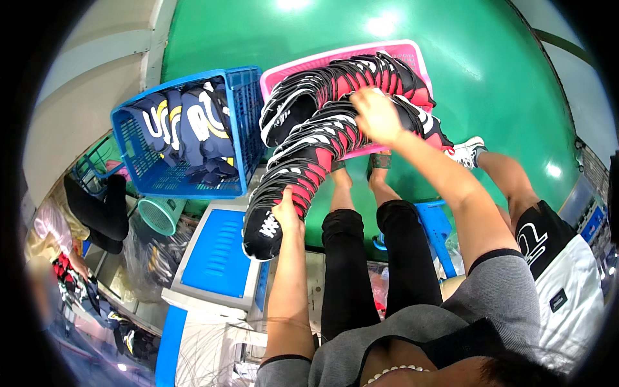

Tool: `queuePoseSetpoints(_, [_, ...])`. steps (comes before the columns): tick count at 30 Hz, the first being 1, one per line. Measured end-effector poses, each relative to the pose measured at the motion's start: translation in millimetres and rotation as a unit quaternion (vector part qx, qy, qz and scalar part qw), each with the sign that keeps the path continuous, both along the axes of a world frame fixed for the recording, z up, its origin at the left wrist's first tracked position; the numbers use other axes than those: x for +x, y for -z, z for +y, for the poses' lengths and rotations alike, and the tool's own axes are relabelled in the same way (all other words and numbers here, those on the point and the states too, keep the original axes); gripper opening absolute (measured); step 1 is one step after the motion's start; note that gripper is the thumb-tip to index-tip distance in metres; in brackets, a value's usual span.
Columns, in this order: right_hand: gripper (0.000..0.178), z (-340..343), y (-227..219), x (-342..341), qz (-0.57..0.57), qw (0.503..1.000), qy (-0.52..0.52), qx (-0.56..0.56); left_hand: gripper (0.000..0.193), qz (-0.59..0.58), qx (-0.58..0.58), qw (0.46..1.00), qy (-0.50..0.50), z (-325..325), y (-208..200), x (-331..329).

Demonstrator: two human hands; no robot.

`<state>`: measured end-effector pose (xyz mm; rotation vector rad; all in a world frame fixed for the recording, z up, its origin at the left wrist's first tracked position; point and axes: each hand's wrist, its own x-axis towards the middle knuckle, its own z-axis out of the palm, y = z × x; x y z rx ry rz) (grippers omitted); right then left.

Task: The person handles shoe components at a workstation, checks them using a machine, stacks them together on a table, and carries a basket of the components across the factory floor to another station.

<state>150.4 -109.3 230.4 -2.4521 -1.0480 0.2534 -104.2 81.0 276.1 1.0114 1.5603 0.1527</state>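
A long curved row of nested shoe uppers (316,145), black, red and white, runs from the pink basket (345,55) down toward me. At its near end, my left hand (288,211) grips the row from the side, thumb on top, beside a black upper with white lacing. Over the middle of the row is my right hand (378,117); its fingers are smeared by motion, so whether they grip any upper cannot be told. A second row of like uppers (335,76) lies behind, inside the basket.
A blue basket (248,122) with navy, white and yellow pieces stands left. Below it is a blue-and-white machine (216,258). A green mesh basket (159,216) lies nearby. Another person (561,277) is close on my right, by a blue stool (435,222). Another person (55,232) works far left.
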Motion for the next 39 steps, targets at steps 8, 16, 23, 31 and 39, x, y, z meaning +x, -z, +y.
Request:
queuePoseSetpoints(8, [0.028,84,-5,-103,0.053,0.998,-0.012,-0.024,0.028,0.037,0.056,0.997,-0.025,-6,5,2])
queuePoseSetpoints(16, [0.02,60,-21,-108,0.113,0.981,-0.06,0.147,0.032,0.03,0.043,0.998,-0.037,-24,-107,12])
queuePoseSetpoints(23, [0.025,34,-127,-34,0.046,0.97,0.011,0.238,0.039,-0.067,0.114,0.99,0.051,-46,-210,83])
queuePoseSetpoints(31, [0.023,-79,9,117,-0.038,0.991,0.132,0.002,0.018,-0.119,-0.067,0.962,0.235,-71,5,261])
queuePoseSetpoints(39, [0.039,-76,96,115,0.1,0.979,0.177,0.015,0.063,-0.033,-0.175,0.931,0.32,-38,134,292])
